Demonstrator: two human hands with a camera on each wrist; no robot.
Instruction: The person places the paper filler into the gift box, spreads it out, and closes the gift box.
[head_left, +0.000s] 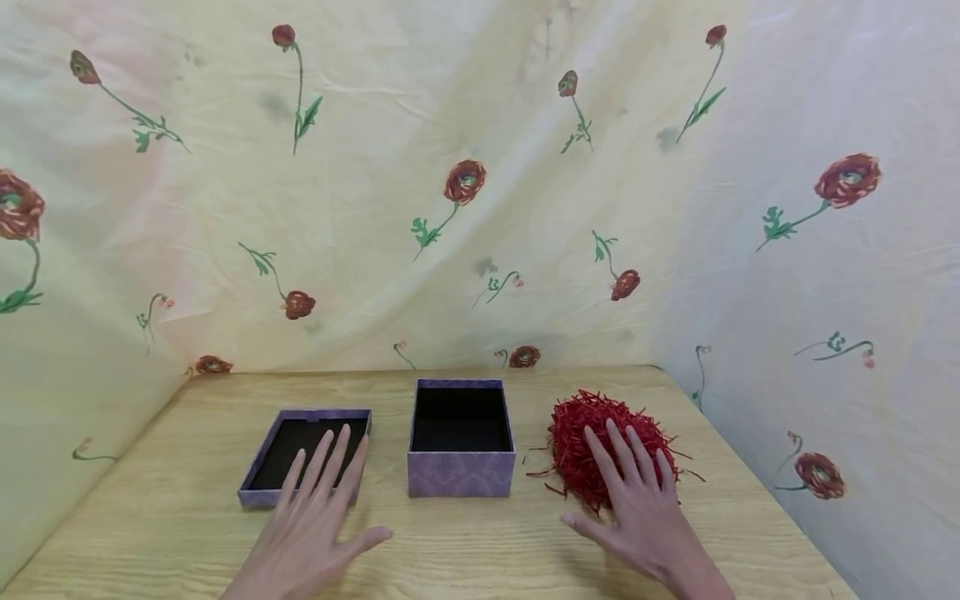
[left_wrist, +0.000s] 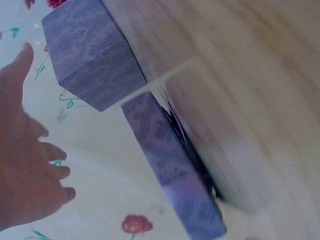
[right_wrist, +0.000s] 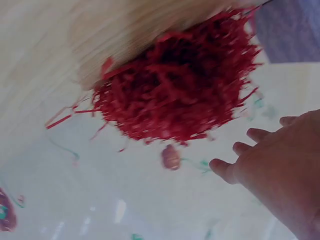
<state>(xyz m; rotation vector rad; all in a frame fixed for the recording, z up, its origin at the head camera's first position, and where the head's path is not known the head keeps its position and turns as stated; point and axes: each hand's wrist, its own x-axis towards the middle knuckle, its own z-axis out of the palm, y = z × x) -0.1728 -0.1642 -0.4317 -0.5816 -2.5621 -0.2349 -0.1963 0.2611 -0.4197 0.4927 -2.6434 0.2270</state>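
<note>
In the head view the left hand (head_left: 311, 521) is spread over the near side of a shallow purple lid (head_left: 258, 497) with a dark inside. The right hand (head_left: 645, 517), fingers apart, is held over the near part of a heap of red shredded paper (head_left: 581, 417). Between the hands stands an open purple box (head_left: 461, 475), black and empty inside. The left wrist view has the left hand (left_wrist: 30, 155) beside the box (left_wrist: 90, 45) and lid (left_wrist: 165, 165). Near the red paper (right_wrist: 175, 90) in the right wrist view is the right hand (right_wrist: 280, 170). Neither hand holds anything.
A pale wooden table (head_left: 465, 558) lies under everything. Cloth (head_left: 360, 183) printed with red flowers hangs behind it and along both sides. A few loose red strands (head_left: 555, 490) lie around the heap, some towards the box.
</note>
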